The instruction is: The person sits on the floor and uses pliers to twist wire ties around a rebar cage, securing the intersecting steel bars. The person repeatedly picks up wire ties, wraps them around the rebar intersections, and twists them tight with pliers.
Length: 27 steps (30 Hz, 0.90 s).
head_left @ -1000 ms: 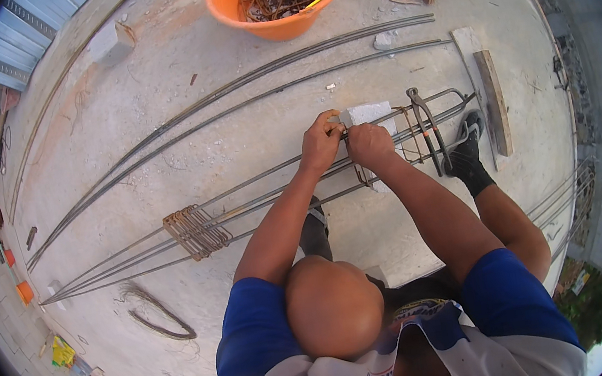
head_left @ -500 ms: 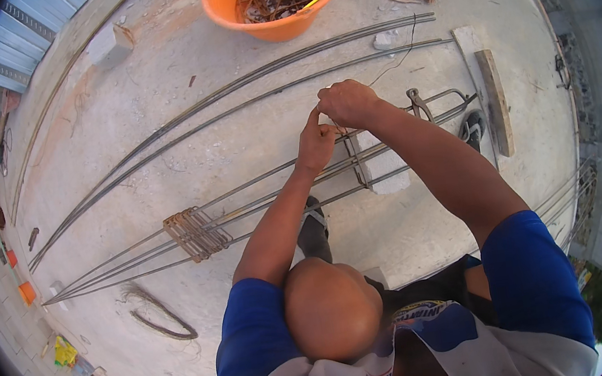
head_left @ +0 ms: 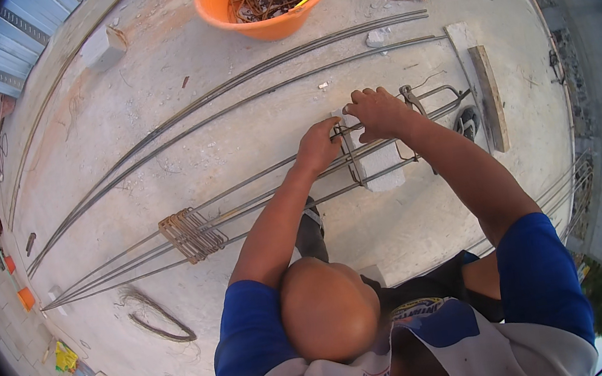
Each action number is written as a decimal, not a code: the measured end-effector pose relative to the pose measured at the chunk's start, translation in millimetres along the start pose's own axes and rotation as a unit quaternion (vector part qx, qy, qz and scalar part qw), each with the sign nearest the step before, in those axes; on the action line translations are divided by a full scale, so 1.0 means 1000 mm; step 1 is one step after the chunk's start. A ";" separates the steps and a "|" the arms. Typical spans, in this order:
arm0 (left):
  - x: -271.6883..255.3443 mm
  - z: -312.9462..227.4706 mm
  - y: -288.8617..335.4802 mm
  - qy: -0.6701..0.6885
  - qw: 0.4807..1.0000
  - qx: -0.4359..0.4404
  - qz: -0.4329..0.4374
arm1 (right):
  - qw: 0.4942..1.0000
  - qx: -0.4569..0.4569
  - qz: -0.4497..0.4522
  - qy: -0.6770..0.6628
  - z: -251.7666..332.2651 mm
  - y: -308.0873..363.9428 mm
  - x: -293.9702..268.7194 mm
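Several long steel bars [head_left: 250,231] lie side by side, with a square steel stirrup [head_left: 351,157] around them over a pale concrete block [head_left: 382,165]. My left hand [head_left: 319,146] is closed at the far corner of that stirrup, fingertips against it where it meets the far bar. Just to its right, my right hand [head_left: 381,113] hovers above the bars, fingers bent and thumb apart. A thin tie wire [head_left: 430,80] sticks out beyond my right hand. Pincers [head_left: 413,100] rest at the bars' right end. Farther left, a bundle of rusty stirrups [head_left: 192,236] surrounds the bars.
An orange tub [head_left: 261,30] with scraps inside stands at the far side. Loose bars [head_left: 227,85] lie between it and the bars by my hands. A wooden plank [head_left: 488,98] is at right, a wire coil [head_left: 159,321] at left. A person's shoe [head_left: 466,123] shows near the plank.
My hands have come down toward the stirrup and moved apart. My right hand has shifted right and its fingers have spread. The wire's free end has dropped toward the bars.
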<state>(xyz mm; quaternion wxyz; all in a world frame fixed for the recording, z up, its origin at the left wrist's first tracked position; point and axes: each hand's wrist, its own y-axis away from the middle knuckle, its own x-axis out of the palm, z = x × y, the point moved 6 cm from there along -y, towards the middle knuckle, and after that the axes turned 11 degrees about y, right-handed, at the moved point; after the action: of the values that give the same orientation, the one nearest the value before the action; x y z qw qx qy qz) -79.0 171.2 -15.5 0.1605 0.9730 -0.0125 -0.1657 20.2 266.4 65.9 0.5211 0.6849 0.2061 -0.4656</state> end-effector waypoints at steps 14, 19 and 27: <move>-0.009 -0.011 -0.005 -0.057 0.995 0.017 -0.080 | 0.998 -0.033 -0.042 0.043 0.006 -0.020 0.037; -0.009 -0.010 -0.009 -0.045 0.997 -0.035 -0.059 | 1.000 -0.008 0.005 0.017 0.003 -0.019 0.029; -0.005 -0.011 -0.003 -0.069 0.995 0.009 -0.073 | 0.823 0.215 -0.470 -0.236 -0.071 0.125 -0.047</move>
<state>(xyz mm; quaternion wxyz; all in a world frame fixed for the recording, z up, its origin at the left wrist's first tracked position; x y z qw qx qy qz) -80.6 177.6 -5.2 0.1381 0.9589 0.0462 -0.2434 123.4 293.3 172.8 0.1109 0.4686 0.2684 -0.8343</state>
